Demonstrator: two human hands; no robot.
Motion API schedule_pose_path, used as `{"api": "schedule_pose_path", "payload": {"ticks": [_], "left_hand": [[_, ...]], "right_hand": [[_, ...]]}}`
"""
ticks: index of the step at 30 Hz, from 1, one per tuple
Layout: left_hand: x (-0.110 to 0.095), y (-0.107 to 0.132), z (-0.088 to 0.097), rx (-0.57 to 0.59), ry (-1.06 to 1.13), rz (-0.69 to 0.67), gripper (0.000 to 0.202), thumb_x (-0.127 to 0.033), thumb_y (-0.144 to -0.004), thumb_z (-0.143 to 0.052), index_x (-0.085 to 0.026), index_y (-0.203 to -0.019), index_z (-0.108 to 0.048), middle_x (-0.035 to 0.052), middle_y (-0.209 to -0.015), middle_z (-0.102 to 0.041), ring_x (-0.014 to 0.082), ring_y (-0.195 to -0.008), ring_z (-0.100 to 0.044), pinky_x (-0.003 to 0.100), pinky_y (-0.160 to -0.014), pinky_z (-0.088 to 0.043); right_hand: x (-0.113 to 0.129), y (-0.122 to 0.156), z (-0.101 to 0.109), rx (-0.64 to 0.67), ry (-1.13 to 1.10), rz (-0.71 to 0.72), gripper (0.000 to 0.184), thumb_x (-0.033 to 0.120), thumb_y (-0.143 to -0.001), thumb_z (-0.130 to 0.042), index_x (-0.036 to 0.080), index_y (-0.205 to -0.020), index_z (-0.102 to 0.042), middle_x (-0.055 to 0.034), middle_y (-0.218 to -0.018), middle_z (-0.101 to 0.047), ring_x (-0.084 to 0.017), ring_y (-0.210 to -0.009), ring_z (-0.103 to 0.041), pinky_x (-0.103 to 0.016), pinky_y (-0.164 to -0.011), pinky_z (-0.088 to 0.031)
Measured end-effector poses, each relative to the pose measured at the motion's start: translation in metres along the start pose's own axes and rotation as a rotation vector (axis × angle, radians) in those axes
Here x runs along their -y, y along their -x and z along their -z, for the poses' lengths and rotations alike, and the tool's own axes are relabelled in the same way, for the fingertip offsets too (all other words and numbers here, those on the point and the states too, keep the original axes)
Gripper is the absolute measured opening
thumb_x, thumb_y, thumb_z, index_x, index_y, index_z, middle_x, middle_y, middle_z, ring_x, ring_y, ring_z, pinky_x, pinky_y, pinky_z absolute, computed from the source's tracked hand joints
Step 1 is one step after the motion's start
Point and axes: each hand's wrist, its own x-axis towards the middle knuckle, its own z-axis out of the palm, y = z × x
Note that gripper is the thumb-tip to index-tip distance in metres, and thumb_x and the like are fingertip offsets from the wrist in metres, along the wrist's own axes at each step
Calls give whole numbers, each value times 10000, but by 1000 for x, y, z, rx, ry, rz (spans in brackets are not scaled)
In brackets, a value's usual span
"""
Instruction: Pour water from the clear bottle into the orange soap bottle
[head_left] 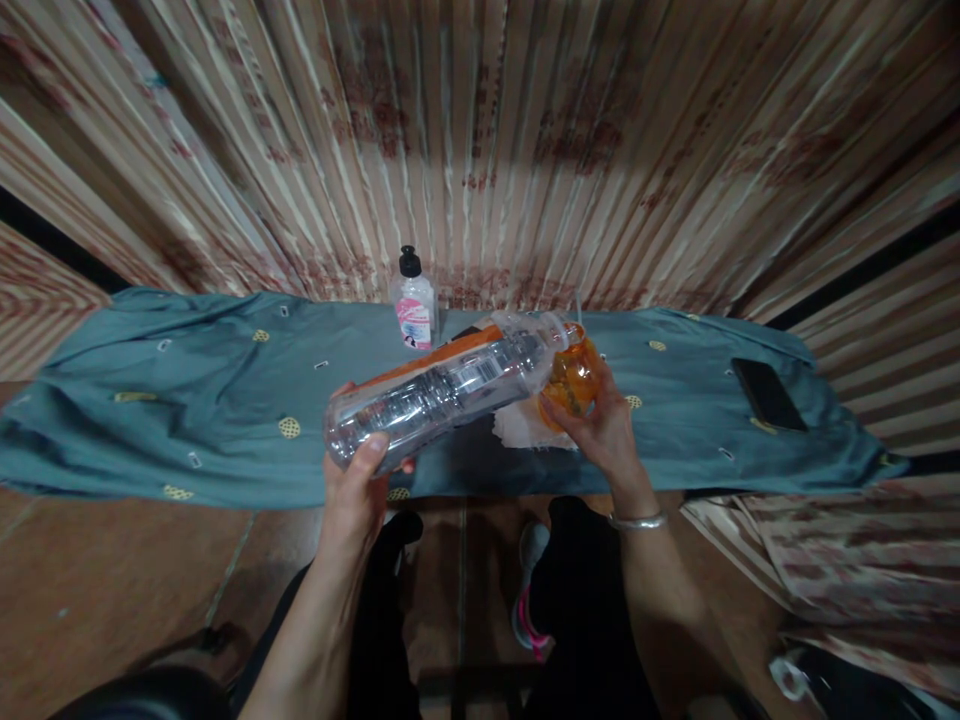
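1. Presently, we find the left hand [358,490] closed around the base of a clear plastic bottle [442,392], thumb on top, with the bottle held nearly horizontal above the teal cloth [187,400] that covers the surface.
2. We note the right hand [600,420] with its fingers curled around an orange container [574,378] at the bottle's mouth end; whether the two touch, we cannot tell, since a clear wrapper blurs that spot.
3. Risk: the bottle is gripped at one end only. We judge that a slack grip would let the far end dip and knock the orange container.
4. Risk: if any liquid is inside, the tilt could send it onto the cloth or the paper beneath the hands.
5. Risk: a small black-capped bottle [415,305] stands upright just behind; a backward swing could topple it.
6. A dark phone [766,392] lies well apart, at the right.
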Motion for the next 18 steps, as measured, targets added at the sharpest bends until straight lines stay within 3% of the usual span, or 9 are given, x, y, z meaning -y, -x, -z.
{"api": "schedule_pose_path", "payload": {"ticks": [18], "left_hand": [[1,0,1,-13,-8,0,738,-383,-607,-1078,-307,-1267,-757,45,-1081,-817,194,-684,-713,243,-409,-522]], "right_hand": [[-1,1,-1,-23,25,36,854,506,-834,-880,265,-1606,-606,-143,-1420,-825,-381,-1225,-839,-539,-1031,-711]]}}
